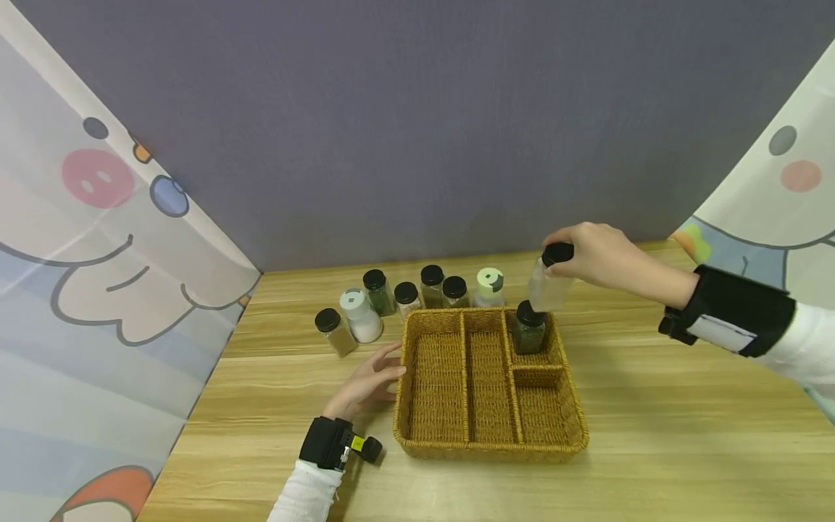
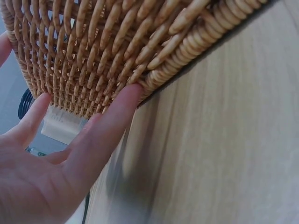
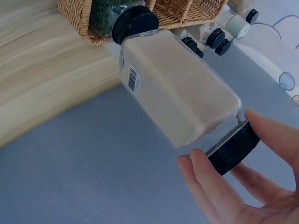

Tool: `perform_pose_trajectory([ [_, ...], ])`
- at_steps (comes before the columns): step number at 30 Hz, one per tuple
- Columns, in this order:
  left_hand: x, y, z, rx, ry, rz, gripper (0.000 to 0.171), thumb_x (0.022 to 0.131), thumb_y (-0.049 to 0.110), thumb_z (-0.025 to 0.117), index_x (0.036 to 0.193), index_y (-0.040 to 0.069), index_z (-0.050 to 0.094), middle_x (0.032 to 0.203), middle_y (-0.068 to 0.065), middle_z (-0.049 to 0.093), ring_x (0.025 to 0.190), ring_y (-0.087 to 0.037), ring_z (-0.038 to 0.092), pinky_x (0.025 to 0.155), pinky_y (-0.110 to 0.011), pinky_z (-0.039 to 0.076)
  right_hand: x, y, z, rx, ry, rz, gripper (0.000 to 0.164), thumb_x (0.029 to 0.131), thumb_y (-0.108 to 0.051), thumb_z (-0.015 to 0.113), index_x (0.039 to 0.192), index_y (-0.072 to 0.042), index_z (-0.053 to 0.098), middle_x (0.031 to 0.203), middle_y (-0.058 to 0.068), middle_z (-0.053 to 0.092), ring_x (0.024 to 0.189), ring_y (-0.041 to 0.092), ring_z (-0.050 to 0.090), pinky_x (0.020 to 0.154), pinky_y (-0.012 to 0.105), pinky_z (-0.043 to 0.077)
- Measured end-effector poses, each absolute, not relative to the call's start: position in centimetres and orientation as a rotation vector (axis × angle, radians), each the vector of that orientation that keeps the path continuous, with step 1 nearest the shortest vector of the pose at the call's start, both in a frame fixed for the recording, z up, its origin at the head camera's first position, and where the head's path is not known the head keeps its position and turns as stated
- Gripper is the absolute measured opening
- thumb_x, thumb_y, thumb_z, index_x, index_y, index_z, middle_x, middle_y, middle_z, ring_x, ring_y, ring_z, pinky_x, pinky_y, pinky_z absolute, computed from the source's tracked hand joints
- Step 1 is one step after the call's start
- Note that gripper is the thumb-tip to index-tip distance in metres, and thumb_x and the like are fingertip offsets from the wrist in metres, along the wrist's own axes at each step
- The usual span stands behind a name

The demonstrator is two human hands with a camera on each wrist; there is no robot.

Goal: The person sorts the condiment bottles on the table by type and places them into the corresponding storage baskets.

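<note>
My right hand (image 1: 593, 254) pinches the black lid of a clear spice jar (image 1: 548, 290) and holds it above the back right corner of a wicker basket (image 1: 483, 451). Pale powder fills this jar (image 3: 182, 88), as the right wrist view shows. Just below it, a black-lidded jar of green herbs (image 1: 528, 337) stands in the basket's back right compartment. On the basket's left side, my left hand (image 1: 367, 384) rests its extended fingers against the woven wall (image 2: 93, 56). The basket's other compartments hold nothing visible.
Behind the basket and to its left stand several black-lidded jars (image 1: 432, 286), a white-capped bottle (image 1: 489, 286) and another white bottle (image 1: 361, 315). A grey panel (image 1: 417, 145) rises at the table's back edge, with printed curtains (image 1: 98, 290) on both sides.
</note>
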State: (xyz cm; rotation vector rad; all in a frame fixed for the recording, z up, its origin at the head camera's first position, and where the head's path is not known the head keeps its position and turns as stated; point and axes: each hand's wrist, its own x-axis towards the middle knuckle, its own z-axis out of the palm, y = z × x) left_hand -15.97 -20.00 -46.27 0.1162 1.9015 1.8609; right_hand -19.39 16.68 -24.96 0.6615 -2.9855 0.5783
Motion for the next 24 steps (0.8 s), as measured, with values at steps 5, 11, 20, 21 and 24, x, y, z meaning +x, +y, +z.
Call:
perform_pose_trajectory([
  [5, -15.9, -20.1, -46.2, 0.103, 1.918, 1.853, 0.069, 0.083, 0.023, 0.061, 0.139, 0.012, 0.023, 0.134, -0.026, 0.03, 0.115, -0.039, 0.041, 0.078, -0.049, 0.047, -18.6, 16.7, -25.0, 0.69, -2.966, 0.587, 0.041, 0.075, -0.021, 0.068, 0.108, 0.001, 0.06, 0.095, 0.017, 0.062, 0.064, 0.018, 0.052, 0.049, 0.027, 0.035],
  [11, -15.9, -20.2, -46.3, 0.089, 1.916, 1.855, 0.068, 0.083, 0.022, 0.061, 0.139, 0.013, 0.024, 0.134, -0.025, 0.031, 0.114, -0.037, 0.043, 0.079, -0.049, 0.047, -17.6, 16.5, -25.2, 0.691, -2.951, 0.572, 0.041, 0.073, -0.022, 0.071, 0.107, -0.001, 0.062, 0.092, 0.014, 0.064, 0.066, 0.017, 0.054, 0.052, 0.028, 0.038],
  [20, -15.8, -20.1, -46.2, 0.081, 1.915, 1.859, 0.068, 0.083, 0.022, 0.061, 0.139, 0.013, 0.025, 0.133, -0.024, 0.032, 0.111, -0.034, 0.045, 0.078, -0.049, 0.047, -15.8, 16.5, -25.7, 0.69, -2.931, 0.605, 0.041, 0.07, -0.021, 0.072, 0.106, -0.003, 0.063, 0.09, 0.013, 0.065, 0.061, 0.014, 0.05, 0.05, 0.026, 0.036],
  [21, -15.8, -20.1, -46.2, 0.08, 1.914, 1.859, 0.068, 0.083, 0.022, 0.061, 0.139, 0.013, 0.025, 0.133, -0.024, 0.032, 0.111, -0.034, 0.045, 0.078, -0.049, 0.047, -15.6, 16.5, -25.8, 0.697, -2.917, 0.6, 0.041, 0.069, -0.02, 0.073, 0.105, -0.003, 0.063, 0.092, 0.014, 0.065, 0.063, 0.015, 0.052, 0.051, 0.027, 0.037],
  [24, -15.9, -20.1, -46.3, 0.079, 1.915, 1.857, 0.067, 0.083, 0.021, 0.061, 0.139, 0.013, 0.025, 0.133, -0.024, 0.033, 0.111, -0.034, 0.045, 0.078, -0.048, 0.047, -15.1, 16.5, -26.2, 0.688, -2.912, 0.589, 0.041, 0.068, -0.022, 0.073, 0.104, -0.004, 0.064, 0.093, 0.014, 0.065, 0.066, 0.017, 0.055, 0.051, 0.027, 0.038],
])
